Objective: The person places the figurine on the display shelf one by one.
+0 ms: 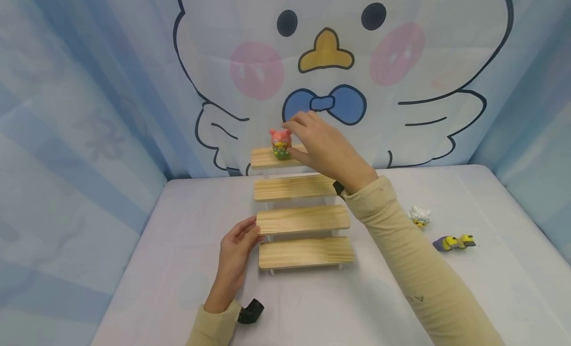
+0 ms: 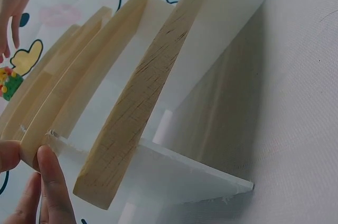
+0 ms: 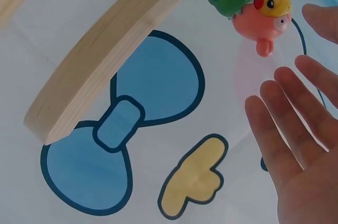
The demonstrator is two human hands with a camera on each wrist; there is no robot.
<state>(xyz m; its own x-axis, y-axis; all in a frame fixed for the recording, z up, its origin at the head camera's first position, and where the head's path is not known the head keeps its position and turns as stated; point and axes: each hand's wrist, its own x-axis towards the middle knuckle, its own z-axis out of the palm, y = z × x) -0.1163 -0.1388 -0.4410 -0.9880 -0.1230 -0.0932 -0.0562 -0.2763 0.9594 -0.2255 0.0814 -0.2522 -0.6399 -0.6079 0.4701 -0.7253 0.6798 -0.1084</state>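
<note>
A pink and green figurine (image 1: 281,144) stands upright on the top tier of a four-tier wooden rack (image 1: 305,253), toward that tier's left end. Beside the figurine is the right hand (image 1: 327,150); in the right wrist view its fingers (image 3: 288,129) are spread a little apart from the pink head (image 3: 259,26), holding nothing. At the rack's left side, the left hand (image 1: 236,252) grips the end of the second tier from the bottom. In the left wrist view, thumb and fingers of the left hand (image 2: 39,187) pinch that board's end (image 2: 33,147).
To the right of the rack, a white and yellow figurine (image 1: 420,216) and a purple and yellow figurine (image 1: 454,243) are on the white table (image 1: 187,197). Behind the rack hangs a curtain (image 1: 321,133) printed with a cartoon bird.
</note>
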